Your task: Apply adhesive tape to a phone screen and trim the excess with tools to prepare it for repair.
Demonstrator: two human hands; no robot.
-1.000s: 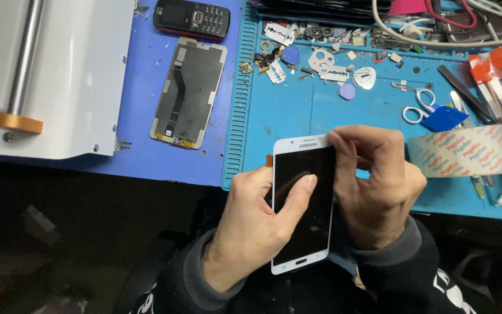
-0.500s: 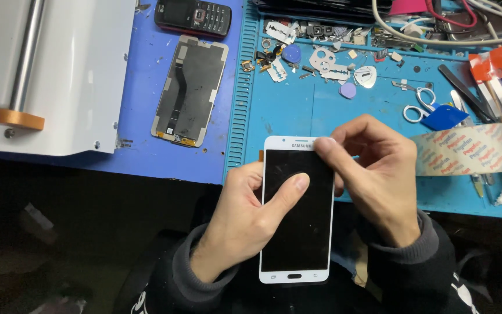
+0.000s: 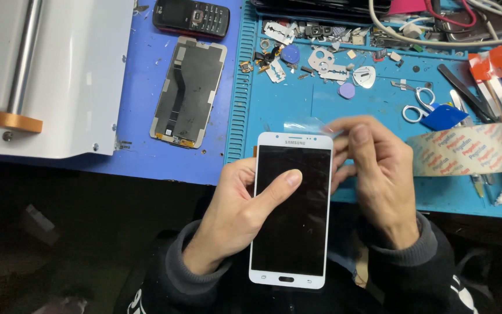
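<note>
The left hand (image 3: 236,218) grips the white phone (image 3: 291,209) just below the blue mat (image 3: 274,116), while the right hand (image 3: 379,174) pinches what looks like clear film (image 3: 306,125), which might tear if yanked.

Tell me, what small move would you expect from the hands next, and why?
Probably the right hand draws the clear film further off the white phone screen. The film looks lifted only at the top edge, pinched in the right fingers, while the left hand steadies the screen with its thumb on the dark glass. How much film remains stuck is hard to tell.
</note>
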